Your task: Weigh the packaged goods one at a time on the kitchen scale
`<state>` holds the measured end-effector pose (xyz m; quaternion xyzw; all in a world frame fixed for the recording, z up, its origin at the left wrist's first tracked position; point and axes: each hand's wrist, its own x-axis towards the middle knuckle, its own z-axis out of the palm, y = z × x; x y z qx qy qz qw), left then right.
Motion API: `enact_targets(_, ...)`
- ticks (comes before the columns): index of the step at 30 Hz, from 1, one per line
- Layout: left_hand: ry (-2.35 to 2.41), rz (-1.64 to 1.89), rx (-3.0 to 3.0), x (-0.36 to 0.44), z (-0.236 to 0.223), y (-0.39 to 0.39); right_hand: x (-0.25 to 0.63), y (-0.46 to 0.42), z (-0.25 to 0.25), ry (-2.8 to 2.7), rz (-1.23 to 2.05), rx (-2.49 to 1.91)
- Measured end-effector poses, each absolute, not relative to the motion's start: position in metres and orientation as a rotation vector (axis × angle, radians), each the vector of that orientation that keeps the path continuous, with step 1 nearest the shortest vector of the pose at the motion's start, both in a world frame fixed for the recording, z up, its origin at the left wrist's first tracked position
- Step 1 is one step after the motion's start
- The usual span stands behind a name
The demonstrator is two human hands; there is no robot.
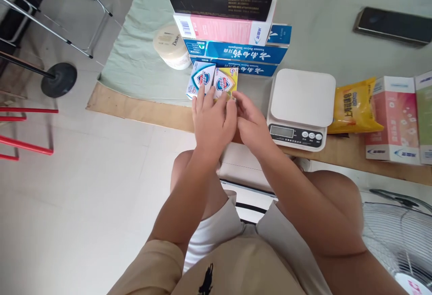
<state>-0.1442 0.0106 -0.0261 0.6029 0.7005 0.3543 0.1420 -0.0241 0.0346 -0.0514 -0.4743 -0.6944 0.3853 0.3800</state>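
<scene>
Two boxes of bar soap stand side by side at the table's near edge, a blue-and-white soap box [201, 73] on the left and a yellow-and-white soap box [230, 76] on the right. My left hand [214, 119] rests its outstretched fingers on the near side of both. Close beside it, my right hand [252, 124] has its fingertips at the right near corner of the yellow box; its thumb is partly hidden. Behind the soap rises a stack: blue toothpaste boxes [232, 52], a pink-and-white box [221, 28] and a black box [216, 0] on top.
A cream jar [171, 45] stands left of the stack. To the right are a white kitchen scale [303, 97], a yellow packet [354, 108], a pink box [393, 119] and a green box [425, 115]. A dark phone [393, 25] lies farther back. A fan [398, 241] stands low at right.
</scene>
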Motion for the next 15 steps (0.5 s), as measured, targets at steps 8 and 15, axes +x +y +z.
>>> enact_targets(8,1.887,1.029,1.569,-0.131,-0.011,-0.003,-0.018,0.029,-0.031,-1.587,1.268,-1.301)
enact_targets(15,1.91,1.128,1.395,-0.133,-0.015,0.001,-0.014,0.026,-0.019,-1.574,1.377,-1.3)
